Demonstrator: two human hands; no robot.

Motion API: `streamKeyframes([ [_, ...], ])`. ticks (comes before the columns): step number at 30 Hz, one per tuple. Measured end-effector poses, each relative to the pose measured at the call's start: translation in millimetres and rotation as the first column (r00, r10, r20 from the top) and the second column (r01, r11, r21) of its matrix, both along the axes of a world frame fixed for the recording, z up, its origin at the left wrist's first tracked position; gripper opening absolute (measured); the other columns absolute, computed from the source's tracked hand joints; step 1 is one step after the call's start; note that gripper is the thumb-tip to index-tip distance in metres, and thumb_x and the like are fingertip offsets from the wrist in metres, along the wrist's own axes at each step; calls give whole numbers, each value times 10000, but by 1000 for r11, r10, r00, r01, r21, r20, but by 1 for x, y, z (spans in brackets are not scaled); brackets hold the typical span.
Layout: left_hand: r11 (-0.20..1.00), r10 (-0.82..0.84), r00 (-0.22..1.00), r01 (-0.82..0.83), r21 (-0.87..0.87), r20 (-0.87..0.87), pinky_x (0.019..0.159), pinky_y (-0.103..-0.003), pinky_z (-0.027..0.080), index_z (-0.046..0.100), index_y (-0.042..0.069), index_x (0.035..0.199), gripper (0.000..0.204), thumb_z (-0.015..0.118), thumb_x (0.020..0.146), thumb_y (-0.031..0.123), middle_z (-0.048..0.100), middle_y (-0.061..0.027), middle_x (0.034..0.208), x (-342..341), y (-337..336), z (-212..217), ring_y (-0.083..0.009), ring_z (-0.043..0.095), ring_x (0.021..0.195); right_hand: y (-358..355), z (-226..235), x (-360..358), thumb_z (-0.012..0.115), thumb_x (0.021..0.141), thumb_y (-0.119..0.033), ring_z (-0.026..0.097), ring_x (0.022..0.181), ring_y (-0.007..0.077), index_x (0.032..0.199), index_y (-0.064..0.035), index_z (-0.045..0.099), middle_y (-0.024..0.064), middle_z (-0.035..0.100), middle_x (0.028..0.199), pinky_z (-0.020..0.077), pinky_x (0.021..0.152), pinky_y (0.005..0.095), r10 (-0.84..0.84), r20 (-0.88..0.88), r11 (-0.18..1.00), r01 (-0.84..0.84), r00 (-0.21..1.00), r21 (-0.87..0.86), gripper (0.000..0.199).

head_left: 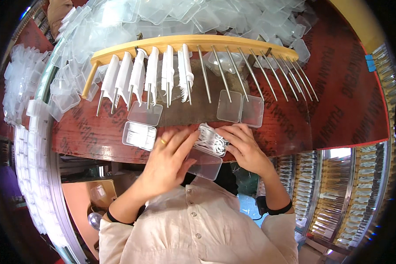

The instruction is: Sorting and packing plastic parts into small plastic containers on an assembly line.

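Near the table's front edge, a bundle of white dental floss picks (pixel 209 140) sits in a small clear plastic box, its clear lid (pixel 205 165) hanging open toward me. My left hand (pixel 170 154), with a ring on one finger, closes along the box's left side. From the right, my right hand (pixel 243 145) presses its bent fingers and thumb against the picks and the box edge. The fingers partly cover the box walls. Just left of my left hand lies another open box (pixel 139 135) filled with white picks, its lid (pixel 145 114) folded back.
Beyond my hands stands a wooden rack (pixel 198 40) with metal rods pointing toward me; several on the left carry white stacks (pixel 151 70). An open clear box (pixel 240 108) lies right of centre. Clear boxes are heaped behind the rack (pixel 163 15). Loaded racks (pixel 332 193) stand at lower right.
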State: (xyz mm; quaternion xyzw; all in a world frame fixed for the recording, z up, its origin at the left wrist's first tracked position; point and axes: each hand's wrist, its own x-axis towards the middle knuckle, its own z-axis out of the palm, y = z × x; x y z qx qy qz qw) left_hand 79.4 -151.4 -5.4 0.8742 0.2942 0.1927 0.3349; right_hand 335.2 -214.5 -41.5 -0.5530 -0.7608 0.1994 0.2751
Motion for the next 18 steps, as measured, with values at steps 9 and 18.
streamKeyframes([
  [9,969,85,985,-118,217,153,1037,-471,442,578,-70,1248,609,816,739,164,521,-259,1377,5,5,-54,-428,506,1282,-1,-4,-23,744,801,-115,486,1227,348,1346,-10,531,154,526,1359,407,1034,436,-48,-181,996,61,982,63,594],
  [18,968,167,947,-211,138,273,953,-467,462,628,-17,1144,511,831,726,195,571,-221,1269,-1,4,-51,-397,543,1130,23,-4,-24,861,706,-224,501,1191,292,1385,-15,480,145,560,1324,388,1027,407,51,-60,998,-48,997,46,806],
])
